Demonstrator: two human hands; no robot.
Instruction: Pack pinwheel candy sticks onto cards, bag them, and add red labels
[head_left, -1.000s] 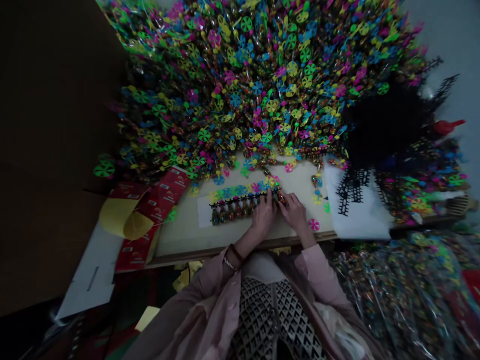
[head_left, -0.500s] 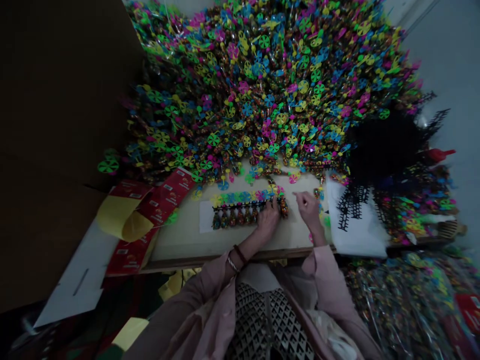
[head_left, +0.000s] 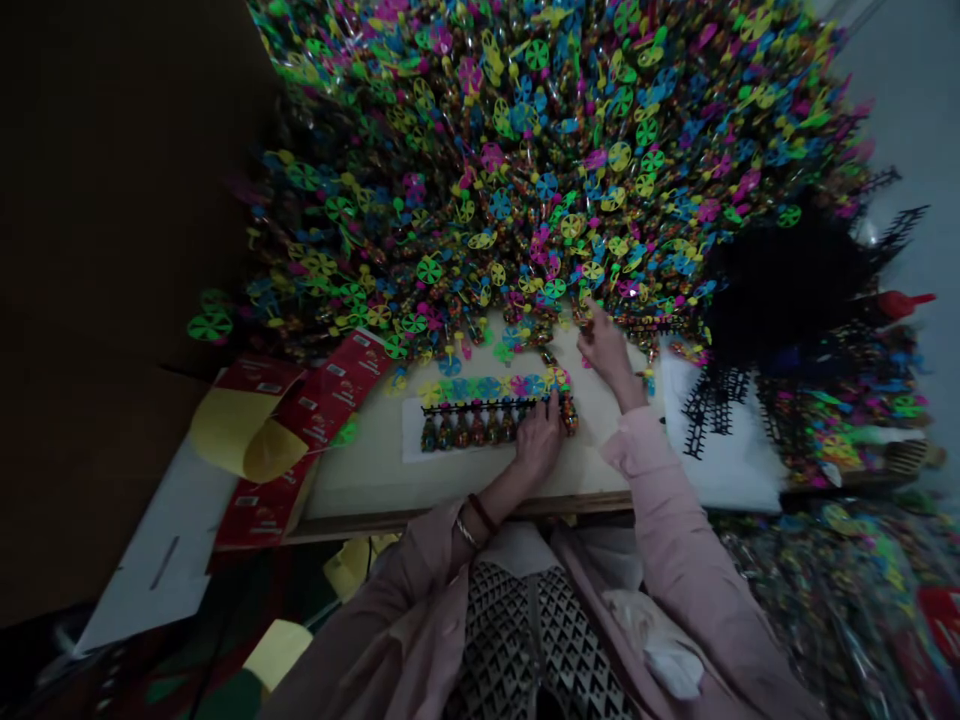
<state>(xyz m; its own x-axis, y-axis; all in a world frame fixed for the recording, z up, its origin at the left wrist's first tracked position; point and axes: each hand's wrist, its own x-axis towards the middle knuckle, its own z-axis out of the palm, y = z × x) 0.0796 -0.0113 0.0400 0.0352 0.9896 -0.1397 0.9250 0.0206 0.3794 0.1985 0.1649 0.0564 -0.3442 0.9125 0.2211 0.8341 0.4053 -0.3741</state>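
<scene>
A black plastic strip [head_left: 480, 406] lies across the pale board [head_left: 375, 470], with a row of small candy-filled pinwheel toys [head_left: 487, 386] clipped along it. My left hand [head_left: 538, 440] rests on the strip's right end, fingers curled over the last toys. My right hand [head_left: 604, 345] reaches out to the near edge of the huge heap of coloured pinwheel toys [head_left: 540, 170], fingers pinched at one toy there. What the fingertips hold is too small to make out.
A pile of black plastic strips [head_left: 780, 290] sits at right on white paper [head_left: 720, 460]. Red and yellow cardboard packaging [head_left: 285, 420] lies at the left. Bags of packed toys [head_left: 840, 600] fill the lower right. Dark wall at the left.
My right hand left the strip's right end and moved up and away to the edge of the toy heap. My left hand stayed on the strip.
</scene>
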